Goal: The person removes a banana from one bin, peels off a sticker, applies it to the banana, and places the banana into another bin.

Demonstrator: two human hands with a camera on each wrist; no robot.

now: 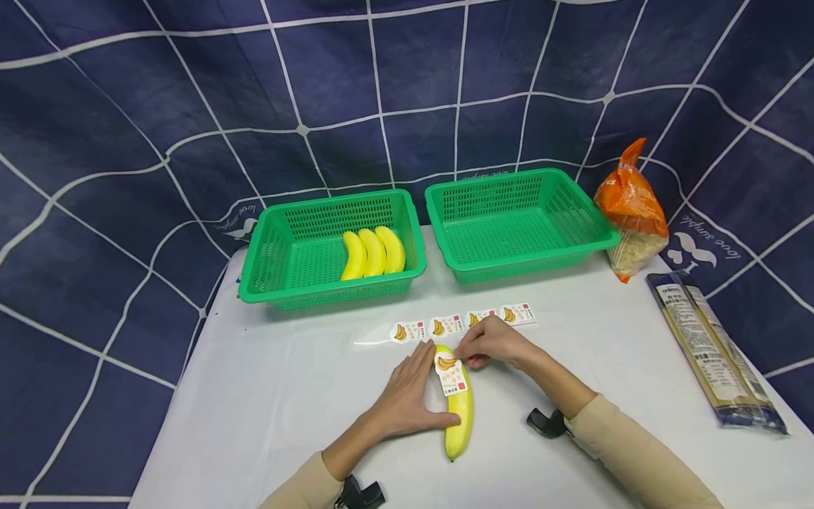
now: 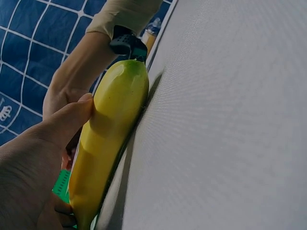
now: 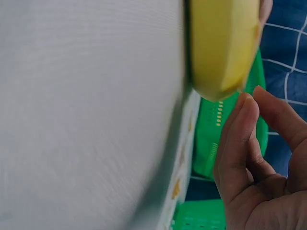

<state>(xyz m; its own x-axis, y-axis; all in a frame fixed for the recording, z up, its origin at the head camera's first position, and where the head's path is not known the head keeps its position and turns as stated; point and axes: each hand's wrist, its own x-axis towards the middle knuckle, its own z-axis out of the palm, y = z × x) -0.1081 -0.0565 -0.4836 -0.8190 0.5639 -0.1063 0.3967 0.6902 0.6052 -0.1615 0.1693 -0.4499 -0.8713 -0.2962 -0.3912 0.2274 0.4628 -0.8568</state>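
Note:
A yellow banana [image 1: 459,424] lies on the white table with its stem end toward the person. A banana-printed label [image 1: 450,375] sits along its upper part. My left hand [image 1: 407,396] holds the banana from the left, thumb on the lower half and fingertips beside the far end. In the left wrist view, the thumb [image 2: 76,115] presses the banana's side. My right hand [image 1: 492,343] pinches the label's upper right edge with thumb and index finger. The right wrist view has these fingertips [image 3: 247,103] close together at the banana's end [image 3: 220,81].
Beyond the hands lies a backing strip [image 1: 375,336] with several matching labels. Behind it stand a left green basket [image 1: 331,291] with three bananas [image 1: 374,253] and an empty right green basket [image 1: 534,265]. An orange-topped bag [image 1: 632,205] and flat packages [image 1: 712,353] are at right.

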